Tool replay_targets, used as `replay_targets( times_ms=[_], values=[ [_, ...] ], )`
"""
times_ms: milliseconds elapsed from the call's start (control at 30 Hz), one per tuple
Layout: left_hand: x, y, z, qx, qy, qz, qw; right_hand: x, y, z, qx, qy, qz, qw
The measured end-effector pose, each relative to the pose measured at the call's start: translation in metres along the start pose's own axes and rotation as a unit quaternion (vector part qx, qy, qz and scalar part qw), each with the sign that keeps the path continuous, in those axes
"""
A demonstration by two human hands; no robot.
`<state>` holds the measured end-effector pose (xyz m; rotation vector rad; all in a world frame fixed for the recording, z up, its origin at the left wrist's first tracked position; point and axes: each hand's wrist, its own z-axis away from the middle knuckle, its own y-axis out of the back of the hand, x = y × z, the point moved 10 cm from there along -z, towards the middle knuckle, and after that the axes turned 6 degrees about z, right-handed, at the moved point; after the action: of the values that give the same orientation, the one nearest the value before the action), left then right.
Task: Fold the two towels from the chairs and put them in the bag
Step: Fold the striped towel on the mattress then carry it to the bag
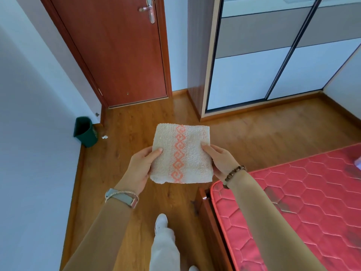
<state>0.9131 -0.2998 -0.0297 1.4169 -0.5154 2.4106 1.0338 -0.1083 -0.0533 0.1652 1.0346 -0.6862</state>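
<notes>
Mid-frame, the left hand (143,165) and right hand (219,160) pinch the folded towel (181,153); loosened thumbs could let its layers unfold. No bag visible.

Both arms reach forward, left grip (141,166) and right grip (220,161) pinching opposite sides of the towel (185,151), thumbs on top.
</notes>
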Motion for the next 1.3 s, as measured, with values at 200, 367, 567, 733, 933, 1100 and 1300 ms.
replay_targets(
  times_ms=[200, 367, 567, 733, 933, 1100, 1300],
  values=[
    [0.028, -0.023, -0.078, -0.053, 0.012, -0.02, 0.998, -0.036, 0.007, -0.057, 0.044, 0.018, 0.01, 0.999],
    [0.059, -0.022, -0.152, -0.083, 0.022, -0.027, 0.996, -0.062, -0.008, -0.119, 0.066, -0.003, -0.011, 0.998],
    [0.095, -0.008, -0.234, -0.107, 0.033, -0.047, 0.993, -0.088, -0.037, -0.184, 0.103, -0.009, -0.026, 0.994],
    [0.116, -0.022, -0.282, -0.132, 0.037, -0.048, 0.989, -0.108, -0.035, -0.217, 0.137, -0.021, -0.043, 0.989],
    [0.126, -0.062, -0.333, -0.158, 0.062, -0.049, 0.984, -0.133, -0.009, -0.251, 0.164, -0.024, -0.04, 0.985],
    [0.137, -0.113, -0.379, -0.186, 0.062, -0.07, 0.978, -0.153, 0.031, -0.283, 0.193, -0.02, -0.057, 0.979],
    [0.153, -0.205, -0.433, -0.22, 0.064, -0.097, 0.969, -0.191, 0.099, -0.316, 0.232, -0.002, -0.091, 0.968]
  ],
)
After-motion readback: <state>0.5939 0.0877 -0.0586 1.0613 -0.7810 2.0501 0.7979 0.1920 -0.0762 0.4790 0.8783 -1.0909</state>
